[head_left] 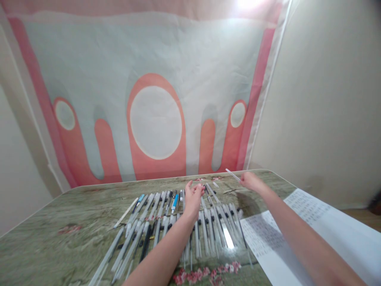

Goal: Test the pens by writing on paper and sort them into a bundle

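My right hand (pixel 251 181) is closed around one end of a slim translucent pen barrel (pixel 232 175), raised over the far right of the table. My left hand (pixel 193 197) hovers over the upper row of pen parts, its fingers apart and curved; I see nothing held in it. Below and around it lie several translucent pen barrels (pixel 205 230) with small black pieces among them. A blue-and-white pen (pixel 175 203) lies just left of my left hand. Farther left are dark pens (pixel 145 242) and a whitish stick-like piece (pixel 126 212).
The table (pixel 38 238) has a green-brown marbled top with printed pink flowers (pixel 205 274). White sheets with printed text (pixel 264 234) lie at the right, under my right forearm. A patterned cloth (pixel 190 59) hangs behind the table's far edge.
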`<state>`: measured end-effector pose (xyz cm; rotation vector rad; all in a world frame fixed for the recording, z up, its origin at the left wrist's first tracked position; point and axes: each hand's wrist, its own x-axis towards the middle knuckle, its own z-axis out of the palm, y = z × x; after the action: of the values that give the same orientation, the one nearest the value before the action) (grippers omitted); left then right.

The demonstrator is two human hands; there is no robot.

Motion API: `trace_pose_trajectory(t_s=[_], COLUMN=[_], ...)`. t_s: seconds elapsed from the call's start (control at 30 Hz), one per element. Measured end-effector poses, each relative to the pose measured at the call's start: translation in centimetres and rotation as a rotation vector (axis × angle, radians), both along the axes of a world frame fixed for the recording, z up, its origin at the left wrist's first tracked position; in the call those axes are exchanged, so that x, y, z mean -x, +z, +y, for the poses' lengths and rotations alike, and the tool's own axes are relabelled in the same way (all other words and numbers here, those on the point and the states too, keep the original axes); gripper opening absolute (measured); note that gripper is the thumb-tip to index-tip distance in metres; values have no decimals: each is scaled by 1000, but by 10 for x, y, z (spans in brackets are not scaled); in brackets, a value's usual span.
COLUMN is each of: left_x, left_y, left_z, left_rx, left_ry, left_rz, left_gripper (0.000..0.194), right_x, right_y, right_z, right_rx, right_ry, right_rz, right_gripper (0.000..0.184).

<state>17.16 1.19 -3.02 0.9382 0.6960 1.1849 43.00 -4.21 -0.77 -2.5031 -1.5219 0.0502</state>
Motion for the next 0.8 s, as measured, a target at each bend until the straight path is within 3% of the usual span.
trace_pose_trajectory(t_s=[0.13,0.3,0.5,0.67,0.8], left_x=[0,1,2,2,2], left_y=[1,1,2,4,8], left_z=[-1,-1,-1,-2,-13], left_rx=[-27,-33,-24,-24,-30], left_ry=[-8,0,12,-2,-147], left_rz=[51,124,163,184,261], left_gripper=[41,37,38,36,27], right_x=[-45,-73,-84,-82,-74], right_y=[-17,-30,-33,-30,-26], right_z=[-14,-23,-23,-26,-27], right_rx=[96,176,210,192,163], right_ry=[-178,-302,-362,-403,-424], right_rz=[-32,-20,7,14,5], right_gripper=[21,26,39,35,30])
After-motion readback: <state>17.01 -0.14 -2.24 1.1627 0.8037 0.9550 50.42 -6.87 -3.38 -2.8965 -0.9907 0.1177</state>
